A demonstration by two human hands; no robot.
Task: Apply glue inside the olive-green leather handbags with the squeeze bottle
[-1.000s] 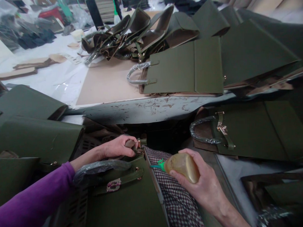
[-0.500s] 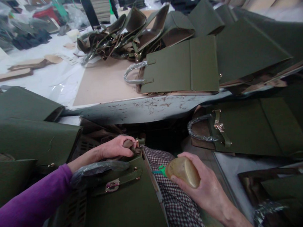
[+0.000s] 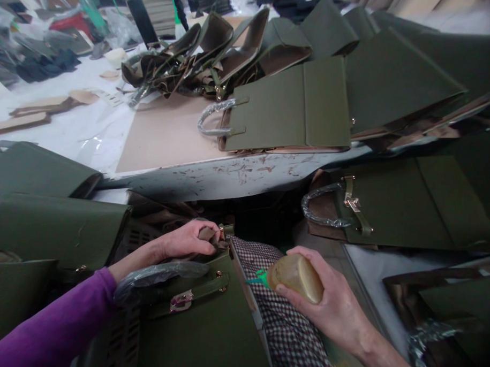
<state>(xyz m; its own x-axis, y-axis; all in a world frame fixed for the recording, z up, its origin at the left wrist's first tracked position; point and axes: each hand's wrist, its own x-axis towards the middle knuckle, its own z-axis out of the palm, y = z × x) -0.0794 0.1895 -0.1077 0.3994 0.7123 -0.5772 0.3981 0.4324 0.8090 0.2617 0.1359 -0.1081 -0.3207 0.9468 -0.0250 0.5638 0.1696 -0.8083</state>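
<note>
A dark green handbag [image 3: 202, 335] lies across my lap, its plastic-wrapped handle [image 3: 163, 274] under my left forearm and a metal buckle [image 3: 181, 301] on its strap. My left hand [image 3: 190, 239] is closed round the bag's upper edge, by a small strap end with a metal ring. In my right hand [image 3: 329, 293] is a squeeze bottle [image 3: 296, 278] of yellowish-brown fluid, tilted on its side. Its green cap and thin nozzle [image 3: 256, 279] point left, at or close to the bag's pale side edge. Checked cloth [image 3: 282, 316] lies beneath the bottle.
Ahead, a white-covered worktable [image 3: 228, 176] carries a green handbag [image 3: 282, 110] and several green bag pieces. Another handbag [image 3: 398, 205] lies to the right. More green bags [image 3: 57, 227] are stacked at the left, next to a perforated plastic crate [image 3: 125, 327].
The view has shifted slightly, so the table and bags appear a little further left. Both hands keep almost the same position, with the bottle nozzle still at the bag's edge.
</note>
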